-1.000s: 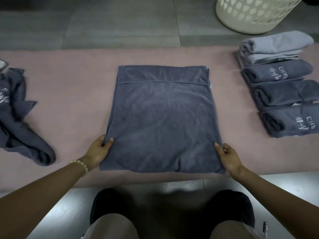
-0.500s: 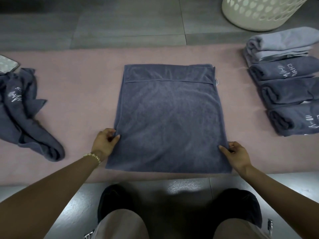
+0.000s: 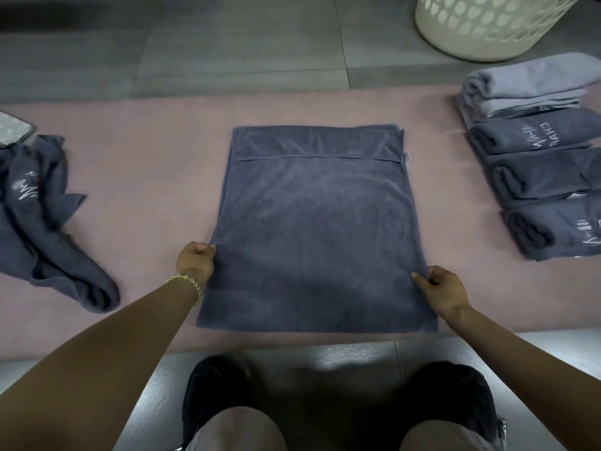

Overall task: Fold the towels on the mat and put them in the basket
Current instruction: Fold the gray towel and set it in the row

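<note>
The fingers (image 3: 201,252) of the left hand (image 3: 195,266) are curled and pinch the left edge of the towel (image 3: 315,229). Those of the right hand (image 3: 445,292) are clamped on the right edge, thumb on top. Both grips sit toward the near end of the cloth. The towel lies flat in the middle of the mat (image 3: 146,151), already doubled (a hem line crosses its far end), so its folding is judged part done. Four folded towels (image 3: 536,177) lie in a row at the mat's right side, near the basket (image 3: 481,30) but not in it. The basket's interior cannot be seen. A crumpled towel (image 3: 42,222) at the mat's left is not yet folded. Remaining work: finish this fold, fold the crumpled towel, load all of them.
</note>
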`<state>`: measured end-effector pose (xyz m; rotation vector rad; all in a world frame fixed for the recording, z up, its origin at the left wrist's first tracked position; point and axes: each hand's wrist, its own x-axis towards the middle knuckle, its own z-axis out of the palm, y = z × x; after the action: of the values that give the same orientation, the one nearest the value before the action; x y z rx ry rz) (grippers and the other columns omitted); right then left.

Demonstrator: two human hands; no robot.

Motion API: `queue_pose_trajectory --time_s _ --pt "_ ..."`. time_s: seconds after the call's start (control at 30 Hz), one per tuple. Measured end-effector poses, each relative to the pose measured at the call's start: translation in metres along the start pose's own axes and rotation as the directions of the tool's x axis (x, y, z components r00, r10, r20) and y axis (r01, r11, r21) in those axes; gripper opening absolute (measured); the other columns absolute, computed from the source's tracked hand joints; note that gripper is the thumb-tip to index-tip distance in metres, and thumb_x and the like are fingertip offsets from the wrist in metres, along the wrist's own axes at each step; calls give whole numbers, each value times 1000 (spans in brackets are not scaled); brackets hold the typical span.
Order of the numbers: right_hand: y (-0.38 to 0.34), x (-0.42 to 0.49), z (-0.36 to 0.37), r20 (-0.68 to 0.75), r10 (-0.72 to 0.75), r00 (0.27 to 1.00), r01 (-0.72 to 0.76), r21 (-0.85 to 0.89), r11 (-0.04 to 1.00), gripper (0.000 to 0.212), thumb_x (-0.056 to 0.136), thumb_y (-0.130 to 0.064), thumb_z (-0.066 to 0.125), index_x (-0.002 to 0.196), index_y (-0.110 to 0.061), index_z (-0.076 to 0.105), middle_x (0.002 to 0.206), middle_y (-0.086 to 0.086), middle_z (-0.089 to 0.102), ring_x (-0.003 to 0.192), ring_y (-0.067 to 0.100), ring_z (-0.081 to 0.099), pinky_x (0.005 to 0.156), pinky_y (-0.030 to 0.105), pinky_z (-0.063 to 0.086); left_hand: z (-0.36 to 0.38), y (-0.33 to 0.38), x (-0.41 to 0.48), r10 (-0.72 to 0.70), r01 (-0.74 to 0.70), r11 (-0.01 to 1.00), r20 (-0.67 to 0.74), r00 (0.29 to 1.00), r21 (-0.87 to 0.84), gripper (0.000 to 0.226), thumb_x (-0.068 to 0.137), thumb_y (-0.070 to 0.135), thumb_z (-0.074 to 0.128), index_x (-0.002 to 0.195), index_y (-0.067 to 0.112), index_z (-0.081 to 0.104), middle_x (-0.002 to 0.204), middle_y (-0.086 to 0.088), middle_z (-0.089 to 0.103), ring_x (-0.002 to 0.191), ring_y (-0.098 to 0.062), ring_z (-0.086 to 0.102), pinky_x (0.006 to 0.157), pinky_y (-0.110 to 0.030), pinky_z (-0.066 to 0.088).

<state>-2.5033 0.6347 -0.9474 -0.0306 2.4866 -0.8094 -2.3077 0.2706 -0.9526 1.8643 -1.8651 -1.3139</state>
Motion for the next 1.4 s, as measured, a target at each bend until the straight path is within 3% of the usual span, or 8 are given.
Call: queue_pose_trajectory --time_s 0.13,0.27,0.5,0.63,0.7,0.8,1.07,1.4 --pt "-2 -1 -1 17 -6 1000 6 5 1000 30 90 -19 63 63 -13 52 63 -1 53 61 18 50 53 21 34 -2 2 1 36 -36 994 -1 999 100 33 90 14 60 63 20 42 89 -17 58 90 -29 57 88 -37 45" --pt "-2 -6 -6 112 50 993 -60 93 994 20 84 -23 70 81 -3 68 78 10 65 70 22 59 57 23 45 -18 0 -2 49 -121 942 229 972 314 30 81 29 73 64 14 53 69 -7 58 80 -31 61 67 -36 47" --pt "-31 -4 -48 495 115 861 -373 462 805 31 85 -26 64 104 -2 70 101 11 73 89 20 70 76 27 56 -59 26 -14 -191 235 971 726 660 43 41 84 32 62 113 3 64 110 -10 70 90 -18 70 83 -27 56" --pt "-88 21 -77 500 41 865 -411 660 628 24 86 -31 63 86 -9 71 83 3 74 68 14 71 57 23 56 -61 83 4 -243 542 780 648 722 -313 15 89 8 48 81 8 60 55 -4 68 44 -13 64 41 -21 51" --pt "-112 38 -82 396 -6 918 -361 843 399 30 60 -33 86 79 -13 74 84 1 73 66 12 71 55 22 56 -50 109 11 -189 579 612 612 768 -539 12 79 3 56 70 10 60 51 -1 65 45 -11 64 48 -20 53" --pt "-132 63 -80 220 44 974 -225 960 164 22 92 -38 54 95 -18 64 104 -4 66 70 8 71 65 23 56 -28 133 18 1 406 600 508 861 -690 32 102 34 32 101 17 59 83 6 71 84 -9 64 86 -22 49" --pt "-114 97 -27 -64 178 982 -105 597 795 28 92 -13 56 117 -1 58 104 8 58 91 19 52 84 30 45 25 102 55 39 -42 999 173 984 17 65 90 36 60 138 0 37 134 -12 48 121 -27 48 105 -37 36" --pt "-143 140 -16 65 222 973 -231 339 912 58 86 -32 67 130 3 48 135 15 51 120 34 49 87 34 40 44 120 91 -41 0 991 303 952 134 61 85 41 65 124 -4 53 119 -9 57 114 -33 54 88 -31 41"
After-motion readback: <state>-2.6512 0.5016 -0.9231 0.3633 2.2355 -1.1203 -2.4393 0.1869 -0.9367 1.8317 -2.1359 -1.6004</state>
